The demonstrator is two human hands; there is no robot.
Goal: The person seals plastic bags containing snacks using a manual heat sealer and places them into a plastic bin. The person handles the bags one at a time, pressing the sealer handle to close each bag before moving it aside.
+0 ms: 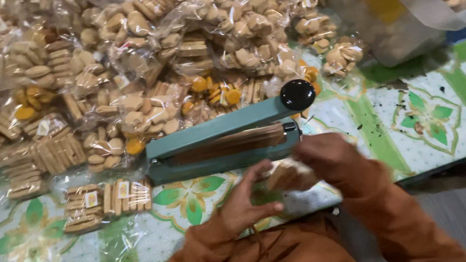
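Sealing step, by the look of it. Small clear bag of biscuits (287, 176) at near edge of patterned mat (450, 116), just before teal heat sealer (223, 144). Right hand (331, 157) pinching bag; left hand (248, 203) half-curled, fingertips touching it. Next likely: mouth flat under sealer bar.

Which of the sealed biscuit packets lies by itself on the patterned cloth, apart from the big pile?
The packet of stick biscuits, left of the hands: it lies alone below the green heat sealer, while the others lie heaped behind.
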